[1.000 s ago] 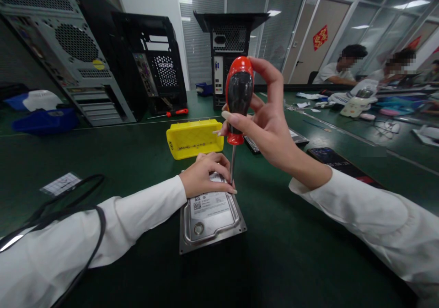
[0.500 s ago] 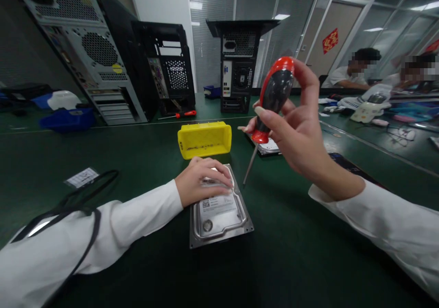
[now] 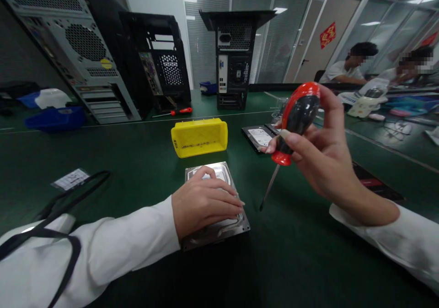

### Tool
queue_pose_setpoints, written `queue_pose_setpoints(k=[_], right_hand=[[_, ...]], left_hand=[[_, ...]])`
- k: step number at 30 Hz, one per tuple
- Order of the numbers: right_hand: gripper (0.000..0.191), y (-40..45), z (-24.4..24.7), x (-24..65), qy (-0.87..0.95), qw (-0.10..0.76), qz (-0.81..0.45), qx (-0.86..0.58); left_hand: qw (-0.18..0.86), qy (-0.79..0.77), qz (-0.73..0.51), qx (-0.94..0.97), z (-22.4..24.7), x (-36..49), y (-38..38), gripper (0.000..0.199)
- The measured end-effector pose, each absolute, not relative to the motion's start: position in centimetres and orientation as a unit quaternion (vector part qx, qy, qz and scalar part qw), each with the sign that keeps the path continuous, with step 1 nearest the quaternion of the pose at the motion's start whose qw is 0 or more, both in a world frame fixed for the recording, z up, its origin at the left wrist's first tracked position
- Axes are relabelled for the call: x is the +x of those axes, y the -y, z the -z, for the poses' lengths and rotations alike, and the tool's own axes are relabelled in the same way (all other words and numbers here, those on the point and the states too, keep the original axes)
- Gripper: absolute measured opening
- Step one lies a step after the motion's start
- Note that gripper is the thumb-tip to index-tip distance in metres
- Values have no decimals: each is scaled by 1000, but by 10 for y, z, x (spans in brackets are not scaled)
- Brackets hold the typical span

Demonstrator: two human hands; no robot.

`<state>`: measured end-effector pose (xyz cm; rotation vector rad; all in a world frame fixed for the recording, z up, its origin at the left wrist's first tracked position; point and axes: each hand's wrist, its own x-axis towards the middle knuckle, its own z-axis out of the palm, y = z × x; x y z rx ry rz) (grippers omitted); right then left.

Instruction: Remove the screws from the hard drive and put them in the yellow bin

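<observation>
A silver hard drive (image 3: 236, 227) lies on the green table in front of me. My left hand (image 3: 207, 202) rests over its top, fingers stretched out towards its right edge, covering much of the label side. To the right, my right hand (image 3: 318, 138) holds a red and black screwdriver (image 3: 298, 116) by its handle above the table. Its shaft slants down and left, with the tip to the right of the drive. Just behind the drive stands a yellow tray (image 3: 200, 138) with small dark pieces inside.
More drives (image 3: 259, 137) lie behind the screwdriver. Farther back are computer cases (image 3: 236, 65), a red-handled screwdriver (image 3: 181, 111) and a blue bin (image 3: 56, 118). A label (image 3: 72, 179) and black strap lie at the left. Two people (image 3: 356, 65) sit at the back right.
My left hand has slid forward over the drive towards its near right edge. My right hand has moved right and down with the screwdriver. The view has shifted slightly.
</observation>
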<state>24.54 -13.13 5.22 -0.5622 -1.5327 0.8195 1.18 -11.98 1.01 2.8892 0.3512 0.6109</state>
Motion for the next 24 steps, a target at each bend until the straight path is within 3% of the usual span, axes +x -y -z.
queue_pose_setpoints(k=[9, 16, 24], right_hand=[[62, 131, -42, 237, 665, 583, -382, -269], [65, 133, -49, 235, 646, 591, -404, -265], [65, 127, -69, 214, 650, 600, -404, -233]], left_hand=[[7, -126, -243, 962, -13, 12, 125, 18], [95, -221, -261, 935, -18, -29, 157, 20], [33, -281, -210, 936, -7, -54, 180, 29]])
